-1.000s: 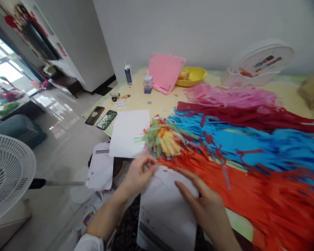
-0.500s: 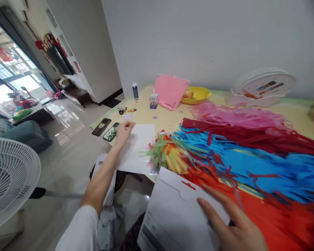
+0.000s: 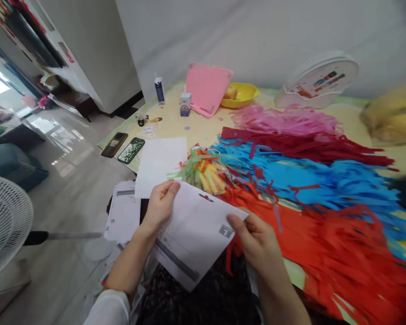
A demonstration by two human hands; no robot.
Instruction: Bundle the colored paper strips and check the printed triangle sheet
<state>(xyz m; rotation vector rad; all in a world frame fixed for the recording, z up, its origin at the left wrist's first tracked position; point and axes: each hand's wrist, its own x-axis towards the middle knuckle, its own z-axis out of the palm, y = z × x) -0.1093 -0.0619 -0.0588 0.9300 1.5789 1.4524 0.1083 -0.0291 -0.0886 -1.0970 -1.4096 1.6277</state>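
Back from the far white sheet, your left hand (image 3: pixel 159 205) now pinches the left corner of the flat white paper envelope (image 3: pixel 194 228), lifted off the table edge. Your right hand (image 3: pixel 257 241) pinches its right corner. Just beyond lie orange paper strips (image 3: pixel 328 234), a mixed green-yellow strip bundle (image 3: pixel 203 171) and a plain white sheet (image 3: pixel 160 164); farther back, a yellow plastic bowl (image 3: pixel 245 92).

Grey square, white "T", on white envelope (image 3: pixel 192 230).
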